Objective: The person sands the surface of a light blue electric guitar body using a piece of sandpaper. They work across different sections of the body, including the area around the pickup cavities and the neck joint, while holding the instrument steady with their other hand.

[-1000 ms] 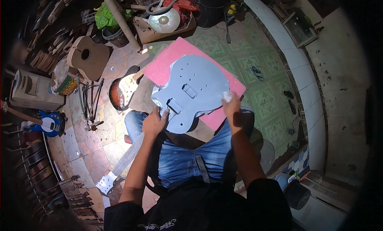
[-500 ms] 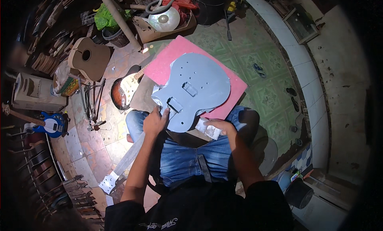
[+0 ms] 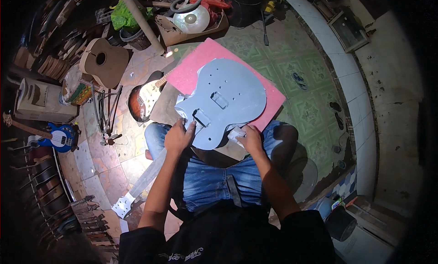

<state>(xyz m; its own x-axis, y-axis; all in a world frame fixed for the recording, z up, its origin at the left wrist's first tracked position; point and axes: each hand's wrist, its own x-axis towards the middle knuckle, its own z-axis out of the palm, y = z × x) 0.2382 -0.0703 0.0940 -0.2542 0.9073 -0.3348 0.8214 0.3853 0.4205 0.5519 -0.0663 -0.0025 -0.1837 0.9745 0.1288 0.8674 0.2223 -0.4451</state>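
A grey-primed electric guitar (image 3: 242,83) lies across my lap, its body angled away to the right and its neck running down to the lower left past my left forearm. Pickup openings and several small holes show in its top. My left hand (image 3: 179,137) is closed round the guitar where neck meets body, thumb on top. In my right hand (image 3: 251,140), a folded, crinkled whitish sheet (image 3: 236,134) is pinched beside the body's near cutaway edge; its exact kind is unclear. Beneath the body lies a pink foam sheet (image 3: 207,47).
A sunburst guitar (image 3: 145,99) rests on the floor to the left, near an unfinished acoustic body (image 3: 104,61) and a blue bass (image 3: 60,137). A cardboard box (image 3: 166,33) stands at the back beside a slanting pole (image 3: 141,22). Sandals (image 3: 299,81) lie on the green tiles.
My right hand has moved slightly up and left, bringing the folded sheet closer to the body's edge and gathering it more under the fingers. My left hand keeps its hold.
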